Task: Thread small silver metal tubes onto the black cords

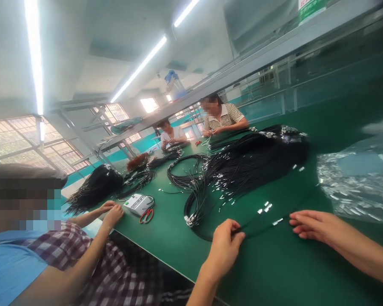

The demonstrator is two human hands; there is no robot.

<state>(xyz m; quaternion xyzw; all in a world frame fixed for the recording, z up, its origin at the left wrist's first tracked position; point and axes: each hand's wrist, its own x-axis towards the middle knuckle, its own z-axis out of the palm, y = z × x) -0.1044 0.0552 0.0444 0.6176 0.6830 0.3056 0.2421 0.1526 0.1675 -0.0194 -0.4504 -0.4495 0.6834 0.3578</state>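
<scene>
My left hand (225,242), near the table's front edge, is closed with fingertips pinched around thin black cables. One black cable (261,230) stretches from it toward my right hand (315,227), whose thumb and fingers are pinched on its far part. A small white connector (277,222) sits on this line between my hands. Several more white connectors (264,208) lie just above it. Behind my left hand, a looped bundle of black cables (193,208) rests on the green table (264,272).
A large heap of black cables (258,157) with white ends spreads beyond my hands. At right lies a clear plastic bag (354,178) of small shiny parts. A white box (138,205) with a red wire loop (147,216) stands left, beside a co-worker's hands (113,212). Two people sit farther back.
</scene>
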